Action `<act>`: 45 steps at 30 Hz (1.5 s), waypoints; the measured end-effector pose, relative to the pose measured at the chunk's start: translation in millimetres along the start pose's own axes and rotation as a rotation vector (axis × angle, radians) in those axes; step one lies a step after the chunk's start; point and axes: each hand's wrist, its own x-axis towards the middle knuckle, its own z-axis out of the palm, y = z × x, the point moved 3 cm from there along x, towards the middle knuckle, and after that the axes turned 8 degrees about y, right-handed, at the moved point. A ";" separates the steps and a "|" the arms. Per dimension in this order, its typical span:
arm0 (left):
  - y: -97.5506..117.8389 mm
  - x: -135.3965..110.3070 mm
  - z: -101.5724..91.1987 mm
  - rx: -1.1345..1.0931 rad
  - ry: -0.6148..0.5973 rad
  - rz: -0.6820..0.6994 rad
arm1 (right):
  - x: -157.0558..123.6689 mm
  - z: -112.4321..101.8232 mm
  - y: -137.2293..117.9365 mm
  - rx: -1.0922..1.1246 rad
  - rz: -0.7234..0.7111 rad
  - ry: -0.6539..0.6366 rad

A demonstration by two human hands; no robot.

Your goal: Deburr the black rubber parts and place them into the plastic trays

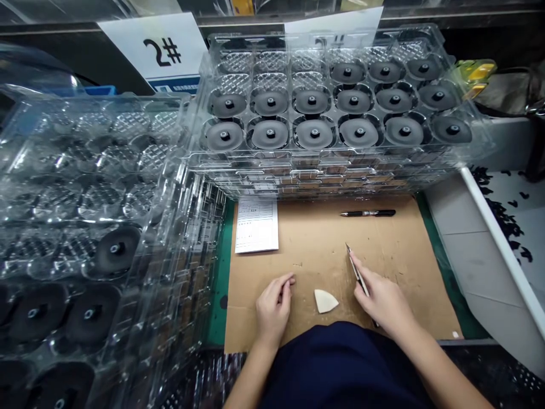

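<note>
Cream-coloured wedge-shaped piece (326, 301) lies flat on a sheet of brown cardboard (323, 238), close to the sheet's front edge and between the person's two hands. The right hand (383, 301) holds slim metal tweezers (356, 270) in a narrow, pencil-like grip, their tips pointing toward the back of the sheet, just beside the piece but not touching it. The left hand (272, 309) holds nothing; its fingers (287, 281) curl loosely, and it sits on the cardboard just left of the piece. A black pen (368, 213) lies crosswise near the sheet's back edge, and a printed paper form (256, 224) lies at its back left corner. A strip of the green worktop (220, 267) shows beyond the cardboard's left edge. Past the back edge, a stack of clear plastic trays (327, 96) carries rows of round dark-grey parts (314, 133) with black hubs, in front of a white card marked 2# (159, 48). More loaded clear trays (85, 170) fill the worktop's left side, and a white-rimmed bin (498, 234) holding black scraps (506, 224) sits off to the right.
</note>
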 end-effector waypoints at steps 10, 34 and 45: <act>-1.8 -0.6 0.7 0.009 0.003 0.007 | -1.7 2.4 1.1 -0.072 -0.048 -0.002; 2.5 -0.1 -0.2 0.009 0.006 0.025 | -21.1 2.1 2.4 -0.066 -0.076 0.020; 0.5 0.0 -0.2 0.015 0.001 0.027 | -4.0 -2.2 3.8 -0.040 -0.043 0.079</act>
